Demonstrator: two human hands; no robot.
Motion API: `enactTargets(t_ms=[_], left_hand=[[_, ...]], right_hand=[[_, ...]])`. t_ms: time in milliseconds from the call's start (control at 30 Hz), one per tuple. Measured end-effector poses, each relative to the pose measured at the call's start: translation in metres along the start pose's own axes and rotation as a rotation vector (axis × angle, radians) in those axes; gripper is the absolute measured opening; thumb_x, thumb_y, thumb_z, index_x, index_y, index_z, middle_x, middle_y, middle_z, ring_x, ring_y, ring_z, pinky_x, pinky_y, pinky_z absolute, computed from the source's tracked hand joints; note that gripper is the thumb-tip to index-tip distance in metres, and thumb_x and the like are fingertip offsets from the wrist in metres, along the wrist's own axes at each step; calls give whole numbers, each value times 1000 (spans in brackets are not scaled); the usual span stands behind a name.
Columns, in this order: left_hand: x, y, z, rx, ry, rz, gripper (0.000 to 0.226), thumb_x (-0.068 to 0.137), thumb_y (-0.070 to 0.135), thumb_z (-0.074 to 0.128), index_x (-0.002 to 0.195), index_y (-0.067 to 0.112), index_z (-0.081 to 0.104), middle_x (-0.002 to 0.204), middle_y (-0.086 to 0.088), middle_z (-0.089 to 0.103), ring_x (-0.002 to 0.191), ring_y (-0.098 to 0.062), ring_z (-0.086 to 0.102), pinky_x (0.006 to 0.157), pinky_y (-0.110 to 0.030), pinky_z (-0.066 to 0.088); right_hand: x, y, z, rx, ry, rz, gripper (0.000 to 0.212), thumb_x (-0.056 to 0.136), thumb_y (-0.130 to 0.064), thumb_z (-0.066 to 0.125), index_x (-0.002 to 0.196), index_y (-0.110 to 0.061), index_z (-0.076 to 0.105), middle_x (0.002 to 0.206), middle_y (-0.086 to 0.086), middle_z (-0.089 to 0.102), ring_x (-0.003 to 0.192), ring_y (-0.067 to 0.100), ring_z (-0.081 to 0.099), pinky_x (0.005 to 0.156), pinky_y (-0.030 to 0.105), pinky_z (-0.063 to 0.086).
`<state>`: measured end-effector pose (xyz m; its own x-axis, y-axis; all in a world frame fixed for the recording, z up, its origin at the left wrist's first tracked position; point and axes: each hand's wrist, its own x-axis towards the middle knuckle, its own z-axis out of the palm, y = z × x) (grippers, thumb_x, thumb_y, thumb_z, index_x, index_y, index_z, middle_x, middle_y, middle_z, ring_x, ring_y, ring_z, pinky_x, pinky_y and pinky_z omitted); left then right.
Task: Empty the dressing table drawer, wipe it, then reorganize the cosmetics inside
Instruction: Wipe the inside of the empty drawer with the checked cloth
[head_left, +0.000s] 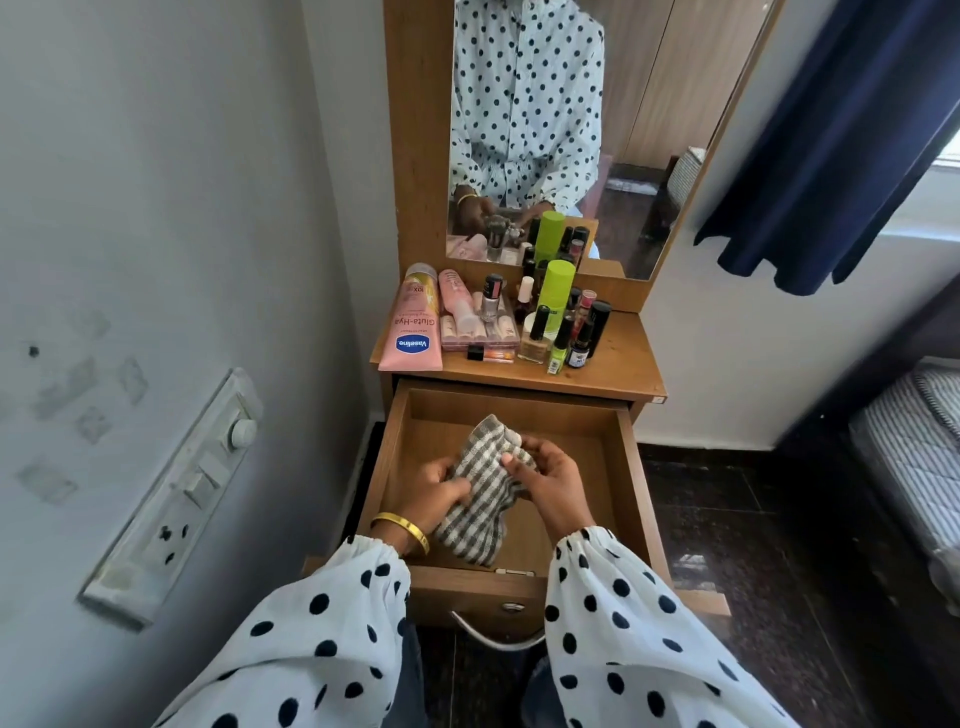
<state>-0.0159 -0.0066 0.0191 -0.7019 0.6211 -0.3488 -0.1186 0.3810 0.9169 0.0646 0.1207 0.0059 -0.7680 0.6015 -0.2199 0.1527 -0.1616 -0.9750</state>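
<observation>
Both hands over open drawer (631, 467) — left hand (439, 496) and right hand (550, 480) gripped checked cloth (485, 499); cosmetics (553, 317) crowded desk (618, 364).

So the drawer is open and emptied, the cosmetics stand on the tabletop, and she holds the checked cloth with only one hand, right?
Not quite. The head view shows both hands on the checked cloth: the left hand and the right hand each grip it above the open, emptied drawer. The cosmetics do stand on the tabletop.
</observation>
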Motion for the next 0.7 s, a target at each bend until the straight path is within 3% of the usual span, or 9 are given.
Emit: enactTargets(t_ms=[133, 367, 500, 600, 700], left_hand=[[1, -3, 2, -23, -77, -21, 45, 79, 13, 68, 120, 7, 52, 112, -9, 61, 96, -20, 58, 83, -28, 48], [5, -5, 6, 103, -54, -88, 51, 75, 19, 73, 118, 2, 53, 124, -15, 59, 113, -30, 57, 94, -37, 47], [3, -4, 8, 79, -67, -93, 46, 80, 21, 68, 119, 2, 52, 125, -17, 58, 113, -31, 57, 94, -38, 46], [3, -4, 7, 57, -50, -92, 45, 83, 22, 64, 121, 2, 51, 126, -17, 57, 114, -31, 56, 92, -36, 45], [4, -5, 3, 0, 1, -93, 44, 84, 24, 62, 122, 2, 52, 126, -16, 58, 115, -31, 56, 89, -33, 43]], right_hand=[[-1, 1, 1, -48, 49, -105, 27, 76, -3, 72, 92, -18, 56, 88, 0, 69, 75, 5, 67, 60, 16, 54], [2, 6, 4, -176, 165, -155, 16, 75, -10, 74, 76, -14, 59, 79, 4, 64, 74, 15, 59, 64, 27, 53], [3, 2, 6, -118, 194, -144, 9, 80, -11, 70, 80, -11, 60, 76, -1, 61, 73, 11, 58, 56, 10, 49], [2, 0, 1, -77, 199, -79, 5, 87, -19, 62, 85, -14, 61, 83, -1, 64, 83, 16, 62, 69, 19, 52], [2, -2, -2, 63, 91, 111, 9, 90, -24, 58, 91, -15, 58, 94, 3, 64, 90, 20, 63, 80, 31, 52]])
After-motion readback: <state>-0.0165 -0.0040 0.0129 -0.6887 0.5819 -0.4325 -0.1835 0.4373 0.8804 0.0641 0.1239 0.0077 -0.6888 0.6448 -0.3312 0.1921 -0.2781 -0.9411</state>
